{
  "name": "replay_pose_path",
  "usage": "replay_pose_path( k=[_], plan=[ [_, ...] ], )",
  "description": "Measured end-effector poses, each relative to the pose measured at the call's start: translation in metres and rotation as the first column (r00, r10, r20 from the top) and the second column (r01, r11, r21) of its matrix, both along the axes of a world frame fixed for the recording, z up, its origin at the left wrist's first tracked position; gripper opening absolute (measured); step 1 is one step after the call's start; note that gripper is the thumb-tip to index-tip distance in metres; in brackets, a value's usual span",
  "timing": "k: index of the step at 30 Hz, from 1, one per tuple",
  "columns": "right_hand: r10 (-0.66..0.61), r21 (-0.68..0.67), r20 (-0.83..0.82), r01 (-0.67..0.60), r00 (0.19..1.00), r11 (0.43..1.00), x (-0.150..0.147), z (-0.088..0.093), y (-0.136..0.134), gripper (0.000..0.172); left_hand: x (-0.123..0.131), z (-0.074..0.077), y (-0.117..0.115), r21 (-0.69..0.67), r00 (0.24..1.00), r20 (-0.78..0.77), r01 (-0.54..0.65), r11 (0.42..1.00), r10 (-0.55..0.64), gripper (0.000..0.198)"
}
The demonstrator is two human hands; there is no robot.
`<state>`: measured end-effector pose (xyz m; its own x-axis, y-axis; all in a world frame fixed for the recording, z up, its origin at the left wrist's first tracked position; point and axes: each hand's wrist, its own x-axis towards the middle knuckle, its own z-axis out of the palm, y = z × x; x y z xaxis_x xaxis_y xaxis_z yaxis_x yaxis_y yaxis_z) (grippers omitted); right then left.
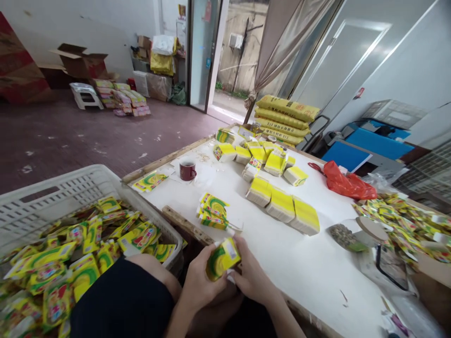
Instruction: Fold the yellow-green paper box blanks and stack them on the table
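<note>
Between my two hands, over my lap at the table's near edge, is a small yellow and green box (223, 259). My left hand (201, 277) grips its left side, and my right hand (252, 272) has its fingers and thumb around the right side. Just beyond my hands, several flat yellow and green cartons (213, 210) lie in a loose pile on the white table (253, 249). To my left, a white plastic basket (88, 180) is heaped with similar small boxes (93, 234).
A dark red mug (188, 171) stands beyond the carton pile. Stacked yellow cartons (282, 204) sit mid-table. At right are a red plastic bag (347, 182), a lidded jar (355, 232) and a heap of yellow packets (408, 218). Yellow sacks (283, 119) rise behind the table.
</note>
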<state>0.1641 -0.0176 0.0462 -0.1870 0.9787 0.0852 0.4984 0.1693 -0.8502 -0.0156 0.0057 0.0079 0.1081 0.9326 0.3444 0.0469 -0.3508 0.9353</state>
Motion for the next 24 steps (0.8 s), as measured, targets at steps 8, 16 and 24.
replay_pose_path(
  k=[8, 16, 24],
  plan=[
    [-0.289, 0.205, 0.042, 0.275, 0.956, 0.939, 0.016, -0.007, 0.039, 0.023, -0.007, 0.007, 0.019, -0.266, 0.594, 0.722, -0.234, 0.935, 0.354, 0.058],
    [-0.454, 0.215, 0.265, 0.407, 0.850, 0.888, 0.001, -0.028, 0.099, 0.018, 0.006, -0.018, 0.012, -0.465, 0.782, 0.542, -0.026, 0.885, 0.307, 0.043],
    [-0.460, 0.127, 0.366, 0.446, 0.809, 0.886, -0.003, -0.037, 0.121, 0.022, 0.010, -0.014, 0.012, -0.503, 0.843, 0.444, -0.046, 0.863, 0.304, 0.039]
  ],
)
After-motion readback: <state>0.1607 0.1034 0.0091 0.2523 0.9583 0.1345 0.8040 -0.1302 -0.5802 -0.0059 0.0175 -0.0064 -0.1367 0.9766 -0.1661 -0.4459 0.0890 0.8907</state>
